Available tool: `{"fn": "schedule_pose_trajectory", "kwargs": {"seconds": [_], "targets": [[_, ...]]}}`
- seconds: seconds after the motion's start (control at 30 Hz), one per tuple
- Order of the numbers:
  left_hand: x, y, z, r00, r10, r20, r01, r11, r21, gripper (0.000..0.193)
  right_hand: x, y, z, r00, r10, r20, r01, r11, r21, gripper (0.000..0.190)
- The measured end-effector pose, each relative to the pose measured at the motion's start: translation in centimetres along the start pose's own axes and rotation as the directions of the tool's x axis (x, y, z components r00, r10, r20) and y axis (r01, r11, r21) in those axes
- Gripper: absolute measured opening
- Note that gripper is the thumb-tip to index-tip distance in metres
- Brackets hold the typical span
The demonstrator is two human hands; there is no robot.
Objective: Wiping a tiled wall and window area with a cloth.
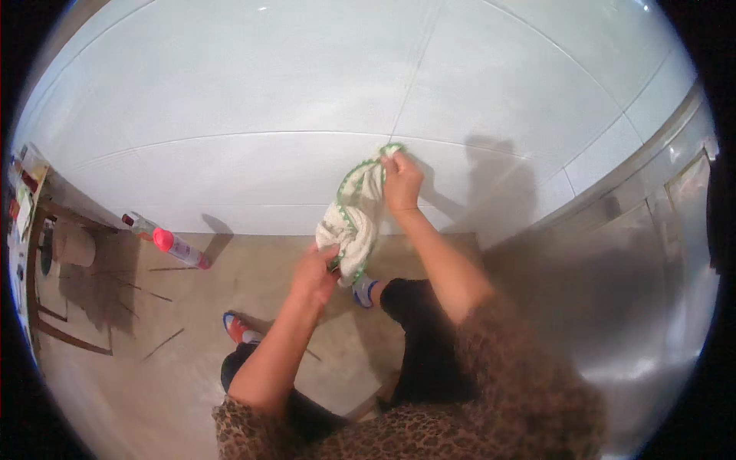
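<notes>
Stretched between my hands is a cream cloth [359, 224] with a green trimmed edge, bunched and twisted towards its lower end. My left hand [315, 275] grips that lower end, thumb across the fabric. Higher up and to the right, my right hand [403, 181] pinches the top corner between thumb and fingers. The cloth hangs in front of a white tiled wall [259, 172]; whether it touches the wall I cannot tell.
A spray can [181, 248] with a pink cap stands on the floor [195, 305] by the wall, beside a clear bottle [138, 224]. To the left is a wooden table [35, 230] holding several items. A shiny metal cabinet [621, 287] lines the right side.
</notes>
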State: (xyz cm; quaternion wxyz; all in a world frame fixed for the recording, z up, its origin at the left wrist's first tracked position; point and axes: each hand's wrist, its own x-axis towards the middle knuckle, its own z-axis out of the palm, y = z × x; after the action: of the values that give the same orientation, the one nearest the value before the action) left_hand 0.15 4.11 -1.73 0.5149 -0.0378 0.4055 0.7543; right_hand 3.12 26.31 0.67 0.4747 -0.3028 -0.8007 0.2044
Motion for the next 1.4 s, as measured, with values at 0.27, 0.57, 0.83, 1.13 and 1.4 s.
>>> {"fn": "schedule_pose_trajectory", "kwargs": {"seconds": [0.27,0.57,0.83,1.13,1.4], "targets": [[-1.8,0.4,3.3,0.982,0.165,0.089,-0.149,0.974,-0.168,0.046,5.9,-8.9,-4.6,0.804,-0.592,-0.057,0.595,0.802,0.060,0.038],[0.6,1.3,4.6,0.943,0.247,0.223,-0.199,0.956,-0.216,0.041,7.6,-3.0,-4.8,0.492,-0.695,0.524,0.870,0.413,-0.270,0.030],[-2.9,3.3,3.5,0.958,0.080,0.274,-0.084,0.996,0.001,0.035,12.3,-5.4,-9.1,0.413,-0.742,0.528,0.906,0.393,-0.156,0.030],[-2.9,1.8,3.0,0.978,-0.016,0.209,-0.028,0.978,0.208,0.021,15.4,-21.2,1.0,0.277,-0.956,0.098,0.884,0.214,-0.415,0.029],[-3.2,3.6,1.0,0.983,0.045,0.176,-0.079,0.978,0.195,0.022,10.5,-13.2,5.4,-0.152,-0.908,0.391,0.985,-0.107,0.135,0.012]]}}
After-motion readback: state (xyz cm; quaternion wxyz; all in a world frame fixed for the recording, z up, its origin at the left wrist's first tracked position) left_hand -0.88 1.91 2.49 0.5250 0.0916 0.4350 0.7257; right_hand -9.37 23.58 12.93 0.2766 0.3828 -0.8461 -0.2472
